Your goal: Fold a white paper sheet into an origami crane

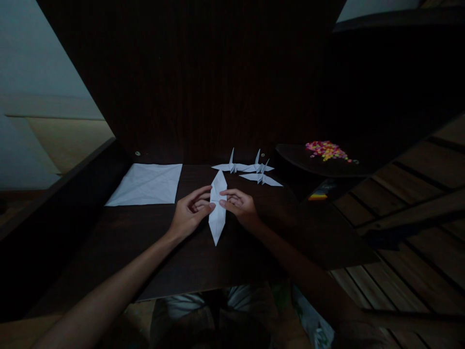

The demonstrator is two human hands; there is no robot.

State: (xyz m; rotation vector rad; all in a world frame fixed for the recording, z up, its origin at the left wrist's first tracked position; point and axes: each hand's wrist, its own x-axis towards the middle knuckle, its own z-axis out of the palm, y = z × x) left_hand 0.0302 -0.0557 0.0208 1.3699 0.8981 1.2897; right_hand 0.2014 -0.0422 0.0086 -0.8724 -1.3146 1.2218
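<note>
Between my hands a folded white paper (217, 220), long and diamond-shaped with pointed ends, is held above the dark desk. My left hand (191, 208) pinches its left edge, thumb near the middle and fingers behind or beside it. On the opposite edge, my right hand (240, 206) grips it with the thumb and fingertips. Just beyond the paper stand three white origami cranes, among them a left crane (231, 167) and a front crane (260, 179). A creased white sheet of paper (148, 184) lies flat to the left.
A dark desk (174, 276) has a tall back panel and a raised left side edge (65, 194). On a rounded shelf (308, 162) at the right sits a pile of small colourful pieces (329, 150). Wooden floor slats (417, 252) show at the right.
</note>
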